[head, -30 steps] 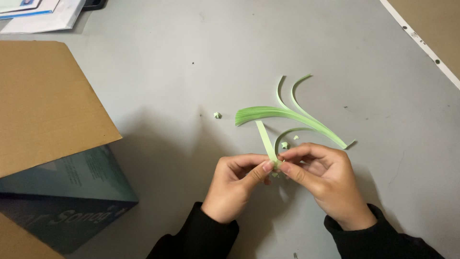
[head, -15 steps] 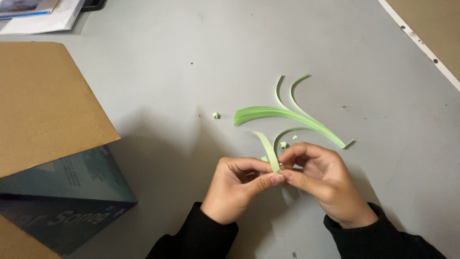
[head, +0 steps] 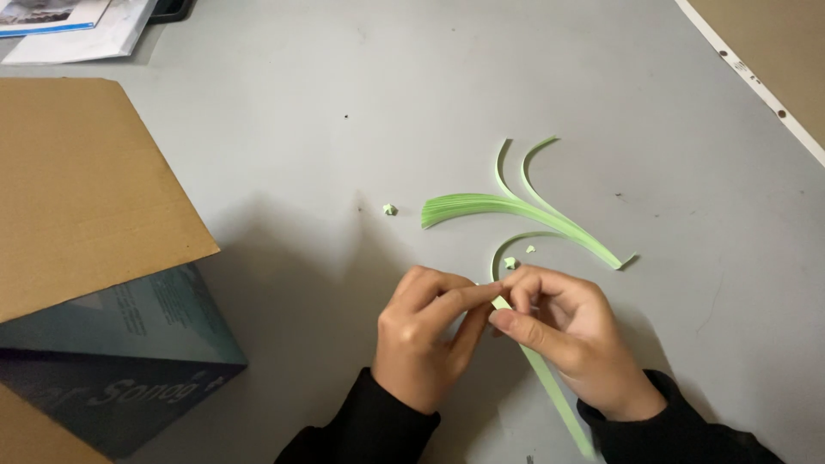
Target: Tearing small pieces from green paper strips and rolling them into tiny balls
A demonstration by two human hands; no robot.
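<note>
My left hand (head: 425, 331) and my right hand (head: 563, 339) meet fingertip to fingertip over the grey table (head: 344, 155). Between them they pinch a narrow light green paper strip (head: 550, 387), whose free end runs down toward me under my right wrist. Just beyond the hands lies a bundle of green paper strips (head: 507, 210), fanned out and curling up at the far end. One single curved strip (head: 507, 245) arcs beside it. A tiny folded green star (head: 389, 209) sits left of the bundle, and two small green bits (head: 510, 262) lie near my fingertips.
An open cardboard box flap (head: 86, 189) with a dark teal printed side (head: 129, 361) stands at the left. Papers and a booklet (head: 77, 26) lie at the far left corner. The table's white edge (head: 748, 73) runs diagonally at the top right.
The strip's free end pointed up and away from me before; now it hangs down toward me past my right wrist. Both hands stayed in place, fingers shifting on the strip.
</note>
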